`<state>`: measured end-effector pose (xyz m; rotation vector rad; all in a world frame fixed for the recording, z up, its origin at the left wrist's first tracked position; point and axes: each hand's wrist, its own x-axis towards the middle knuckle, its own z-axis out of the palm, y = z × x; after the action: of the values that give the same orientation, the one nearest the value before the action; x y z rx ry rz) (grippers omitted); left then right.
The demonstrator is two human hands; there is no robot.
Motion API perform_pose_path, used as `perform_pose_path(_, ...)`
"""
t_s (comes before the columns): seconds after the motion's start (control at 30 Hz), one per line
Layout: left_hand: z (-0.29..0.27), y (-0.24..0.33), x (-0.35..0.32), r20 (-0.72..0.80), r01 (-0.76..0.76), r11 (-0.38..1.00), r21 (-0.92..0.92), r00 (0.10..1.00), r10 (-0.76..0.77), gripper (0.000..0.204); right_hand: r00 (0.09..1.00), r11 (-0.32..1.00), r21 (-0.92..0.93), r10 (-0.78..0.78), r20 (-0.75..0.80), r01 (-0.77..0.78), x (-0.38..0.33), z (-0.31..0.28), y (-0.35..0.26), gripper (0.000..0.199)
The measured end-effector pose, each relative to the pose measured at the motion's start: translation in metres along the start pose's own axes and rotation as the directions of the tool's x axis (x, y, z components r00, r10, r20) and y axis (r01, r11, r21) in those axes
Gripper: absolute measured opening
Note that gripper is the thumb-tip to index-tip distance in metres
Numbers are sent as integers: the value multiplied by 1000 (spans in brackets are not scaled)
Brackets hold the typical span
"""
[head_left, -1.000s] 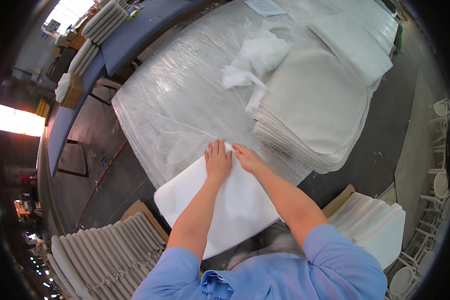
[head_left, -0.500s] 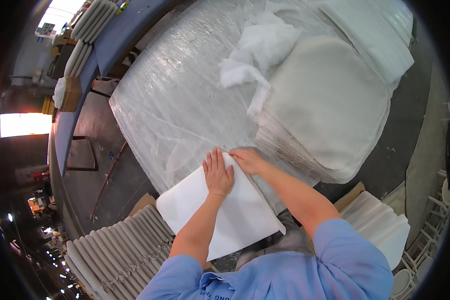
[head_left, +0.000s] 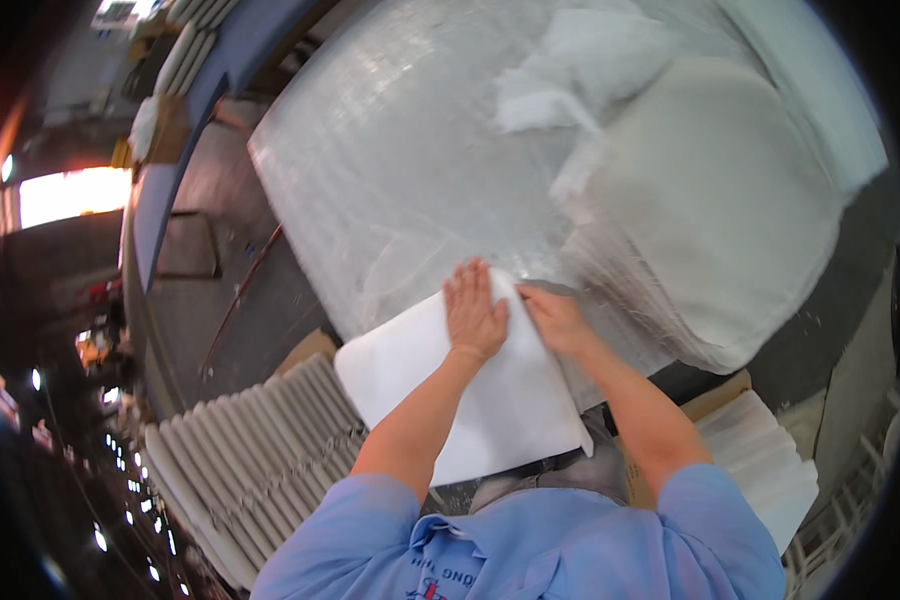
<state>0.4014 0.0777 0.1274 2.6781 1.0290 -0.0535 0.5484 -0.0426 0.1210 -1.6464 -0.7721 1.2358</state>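
Observation:
A white, roughly square pad [head_left: 500, 415] with rounded corners lies in front of me, its near edge over my lap. My left hand [head_left: 475, 312] rests flat on its upper face near the far corner, fingers stretched out and close together. At the right edge, just nearer than that corner, my right hand [head_left: 560, 318] has its fingers bent and closed on the rim. The fingertips are partly hidden, and the picture is a little blurred.
Plastic-wrapped surface [head_left: 390, 170] spreads beyond the pad. On it lie a stack of pale rounded sheets [head_left: 720, 200] and crumpled white wadding [head_left: 600, 60]. Grey padded pieces [head_left: 260, 450] stand in a row at left; white sheets [head_left: 755, 455] sit in a carton at right.
The whole view has shifted, so the scene sits further right and higher. My right hand has slid slightly from the far corner along the right edge; my left hand stays flat on the pad.

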Motion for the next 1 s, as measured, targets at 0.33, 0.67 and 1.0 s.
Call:
perform_pose_path(0.33, -2, -10, -10, -105, -20, 998, -54, 994, 15, 76, 889, 879, 460, 305, -342, -125, -79, 10, 24, 32)
perform_pose_path(0.67, -37, 15, -92, -270, -197, 925, -325, 957, 109, 65, 767, 702, 712, 446, -462, 20, -253, 51, 38, 60)
perform_pose_path(1.0, -73, -21, -341, -45, -308, 683, -662, 926, 374, 11, 964, 267, 962, 264, -19, -54, -323, 256, -6, 59)
